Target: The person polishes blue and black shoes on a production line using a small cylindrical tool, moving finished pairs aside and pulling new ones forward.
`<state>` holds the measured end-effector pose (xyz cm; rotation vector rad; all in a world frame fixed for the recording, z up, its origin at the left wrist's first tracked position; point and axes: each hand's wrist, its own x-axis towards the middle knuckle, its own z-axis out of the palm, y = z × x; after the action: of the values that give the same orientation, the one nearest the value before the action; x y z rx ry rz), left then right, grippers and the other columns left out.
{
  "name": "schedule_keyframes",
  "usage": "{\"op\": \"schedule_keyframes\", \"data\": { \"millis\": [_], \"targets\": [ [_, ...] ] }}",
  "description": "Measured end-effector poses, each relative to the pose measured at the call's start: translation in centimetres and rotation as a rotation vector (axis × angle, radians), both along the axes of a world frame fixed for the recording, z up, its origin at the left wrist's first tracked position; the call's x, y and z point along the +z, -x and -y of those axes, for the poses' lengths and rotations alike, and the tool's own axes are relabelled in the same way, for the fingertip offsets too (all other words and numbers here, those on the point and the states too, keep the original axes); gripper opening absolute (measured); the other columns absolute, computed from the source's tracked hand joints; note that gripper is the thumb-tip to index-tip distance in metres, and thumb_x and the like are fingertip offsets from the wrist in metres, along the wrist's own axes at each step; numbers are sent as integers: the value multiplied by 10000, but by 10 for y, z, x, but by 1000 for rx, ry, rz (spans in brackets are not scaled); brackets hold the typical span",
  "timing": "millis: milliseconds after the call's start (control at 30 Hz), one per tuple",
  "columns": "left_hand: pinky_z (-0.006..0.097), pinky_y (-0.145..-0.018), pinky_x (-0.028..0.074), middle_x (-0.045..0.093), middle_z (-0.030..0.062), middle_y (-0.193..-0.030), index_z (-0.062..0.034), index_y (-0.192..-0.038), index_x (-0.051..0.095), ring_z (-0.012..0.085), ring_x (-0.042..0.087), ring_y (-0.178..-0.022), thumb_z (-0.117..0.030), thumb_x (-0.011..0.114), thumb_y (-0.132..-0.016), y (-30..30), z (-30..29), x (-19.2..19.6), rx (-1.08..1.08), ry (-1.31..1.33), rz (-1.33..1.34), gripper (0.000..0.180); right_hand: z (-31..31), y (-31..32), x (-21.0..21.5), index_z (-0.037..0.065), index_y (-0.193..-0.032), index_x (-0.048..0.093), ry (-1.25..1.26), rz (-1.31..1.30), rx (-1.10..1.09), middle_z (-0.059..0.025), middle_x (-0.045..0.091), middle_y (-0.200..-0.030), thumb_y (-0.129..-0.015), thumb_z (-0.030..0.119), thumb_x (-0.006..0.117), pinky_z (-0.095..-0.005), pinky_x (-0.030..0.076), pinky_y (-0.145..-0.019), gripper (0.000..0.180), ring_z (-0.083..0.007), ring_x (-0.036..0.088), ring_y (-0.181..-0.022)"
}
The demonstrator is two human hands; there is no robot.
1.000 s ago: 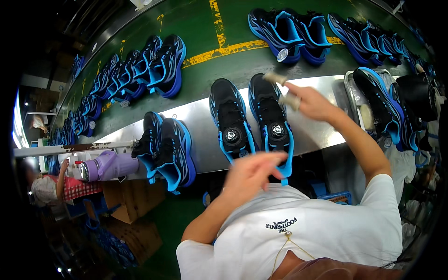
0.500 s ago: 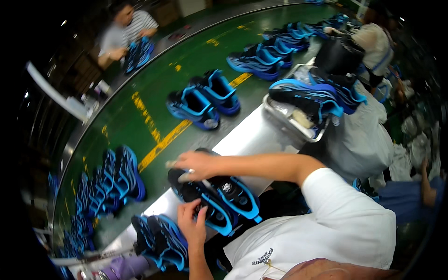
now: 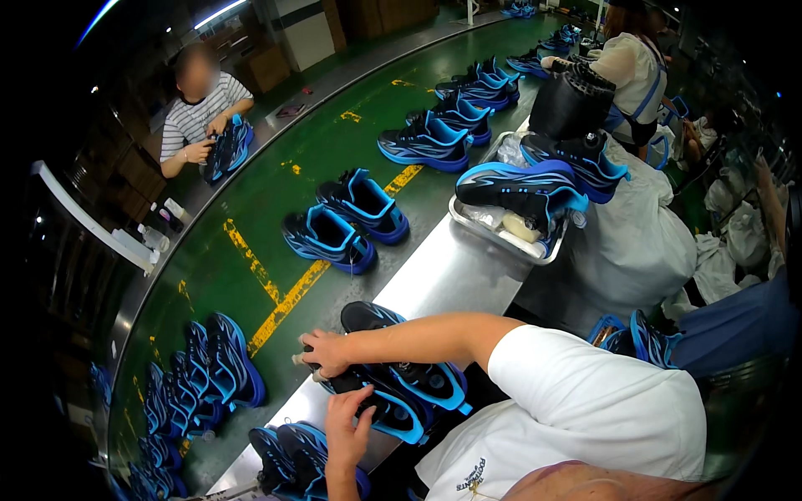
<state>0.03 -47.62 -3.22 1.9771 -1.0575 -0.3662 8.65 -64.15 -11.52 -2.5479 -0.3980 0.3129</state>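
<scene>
On the metal ledge before me lies a pair of black and blue sports shoes. My right hand [image 3: 324, 352], with pale covers on some fingertips, curls over the toe of the nearer-left shoe [image 3: 391, 423]. Against the side of this same shoe rests my left hand [image 3: 347, 424], its thumb and forefinger curved around the edge near the laces. The other shoe of the pair [image 3: 368, 315] lies alongside to the right, partly under my right forearm. Bright blue collars of both shoes point toward me.
Another shoe pair [image 3: 288, 455] stands left of my left hand. Several shoes stand on the green conveyor [image 3: 259, 200] with yellow marks. A metal tray [image 3: 501, 242] bears shoes at right, beside a white sack [image 3: 639, 238]. Across the belt, a person [image 3: 200, 117] handles a shoe.
The view has shifted, so most things sit lower or further left. My right hand has stayed at the shoe's toe and my left hand at its side.
</scene>
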Motion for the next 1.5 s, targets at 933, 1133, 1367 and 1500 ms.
{"op": "schedule_keyframes", "data": {
  "millis": [933, 1133, 1367, 1500],
  "targets": [
    [373, -925, 445, 638, 120, -1038, -10, -982, 651, 277, 556, -1033, -66, 704, -765, 18, 13, -3, 235, 43, 53, 230, 15, -1, -21, 267, -1399, 493, -144, 100, -21, -212, 366, -1409, -807, 435, 665, -484, 387, -1041, 638, -444, 446, -1185],
    [306, -666, 582, 654, 207, -1125, 56, -1128, 603, 278, 667, -1012, -243, 520, -1005, 100, 2, -7, 737, 397, -1039, 334, 16, -11, -46, 221, -1310, 579, -9, 418, 91, -135, 534, -1357, -764, 321, 636, -509, 426, -992, 557, -414, 475, -1207],
    [261, -634, 485, 598, 186, -1168, 94, -1152, 528, 251, 647, -1034, -263, 543, -1004, 83, 30, -26, 755, 558, -1359, 387, -5, 11, -19, 225, -1375, 522, -114, 196, -21, -193, 466, -1391, -901, 346, 555, -507, 366, -1053, 490, -438, 400, -1268],
    [220, -527, 451, 694, 108, -875, 50, -968, 614, 114, 628, -664, -154, 519, -1003, 100, 42, -25, 858, 130, -652, 228, 3, 11, -18, 267, -1419, 471, -49, 167, 44, -252, 380, -1429, -917, 344, 557, -504, 342, -1091, 515, -463, 392, -1277]
  ]
}}
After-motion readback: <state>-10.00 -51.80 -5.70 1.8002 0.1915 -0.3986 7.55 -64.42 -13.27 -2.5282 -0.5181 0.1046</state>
